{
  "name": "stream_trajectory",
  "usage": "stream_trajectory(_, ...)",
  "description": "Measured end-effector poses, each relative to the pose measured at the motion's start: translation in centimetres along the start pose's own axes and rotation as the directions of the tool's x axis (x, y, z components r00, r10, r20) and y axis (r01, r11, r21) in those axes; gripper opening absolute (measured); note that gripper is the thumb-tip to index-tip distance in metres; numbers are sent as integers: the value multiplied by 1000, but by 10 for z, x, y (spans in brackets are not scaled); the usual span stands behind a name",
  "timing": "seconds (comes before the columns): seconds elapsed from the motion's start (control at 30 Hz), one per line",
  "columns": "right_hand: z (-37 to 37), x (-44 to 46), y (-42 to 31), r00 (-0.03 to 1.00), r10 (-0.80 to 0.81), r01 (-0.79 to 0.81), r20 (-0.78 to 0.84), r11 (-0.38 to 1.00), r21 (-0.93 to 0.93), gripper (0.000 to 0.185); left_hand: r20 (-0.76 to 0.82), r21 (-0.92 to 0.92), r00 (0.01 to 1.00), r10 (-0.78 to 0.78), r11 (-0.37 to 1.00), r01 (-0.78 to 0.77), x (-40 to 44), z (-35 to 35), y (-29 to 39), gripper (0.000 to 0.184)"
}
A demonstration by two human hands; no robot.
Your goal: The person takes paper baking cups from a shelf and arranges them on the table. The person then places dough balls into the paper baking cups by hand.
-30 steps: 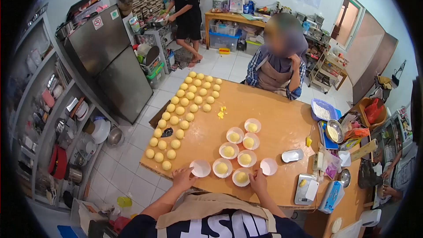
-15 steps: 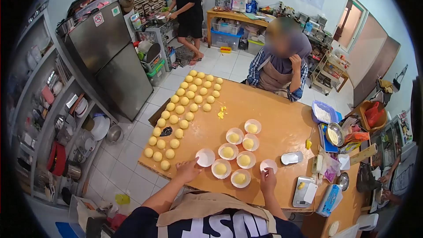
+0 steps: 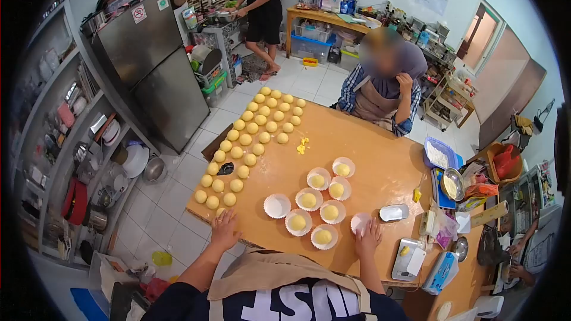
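Observation:
My left hand is at the table's front left edge, fingers stretched out and apart. Its fingertips reach the nearest yellow dough ball, which they partly hide; I cannot tell whether they touch. My right hand lies with extended fingers against the right side of a white paper baking cup, covering part of it. Between my hands stand several fluted paper cups, each with a dough ball inside. One empty paper cup sits at the left of this group.
Rows of dough balls line the table's left side. Yellow scraps lie mid-table. At right are a metal tin, a scale and a tissue pack. One person sits opposite; another stands behind.
My left hand has moved left from the empty paper cup to the dough balls. My right hand has shifted slightly right, its fingers spreading beside the cup. The view has tilted slightly.

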State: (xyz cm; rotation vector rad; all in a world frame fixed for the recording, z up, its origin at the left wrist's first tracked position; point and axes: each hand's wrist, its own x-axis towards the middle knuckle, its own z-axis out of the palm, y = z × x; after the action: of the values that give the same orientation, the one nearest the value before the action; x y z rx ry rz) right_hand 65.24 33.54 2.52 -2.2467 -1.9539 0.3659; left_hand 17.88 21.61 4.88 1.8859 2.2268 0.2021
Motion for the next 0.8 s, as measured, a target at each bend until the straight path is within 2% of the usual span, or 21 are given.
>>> stream_trajectory(0.13,-3,-3,-3,998,-27,29,-63,999,24,67,101,37,995,0,999,-4,-6,2,-7,64)
stream_trajectory(0.33,-17,-4,-19,996,-15,24,-90,994,102,66,-56,45,998,-4,999,6,-5,0,-3,60)
stream_trajectory(0.43,-19,0,-33,992,-36,53,-119,988,147,66,73,26,997,-10,1000,8,-2,-2,-13,59)
stream_trajectory(0.53,-20,5,-52,951,-192,226,-242,967,118,65,5,-16,1000,21,1000,-21,-4,-7,-16,58)
stream_trajectory(0.63,-25,19,-85,908,-311,376,-280,899,224,62,-94,-80,994,51,995,-59,-8,-8,-27,58)
stream_trajectory(0.73,-29,36,-134,862,-427,500,-274,807,315,56,-185,-123,981,59,989,-83,-13,-10,-48,59)
stream_trajectory(0.8,-32,51,-175,866,-482,496,-134,796,347,53,-188,-159,982,18,986,-48,-23,-18,-67,58)
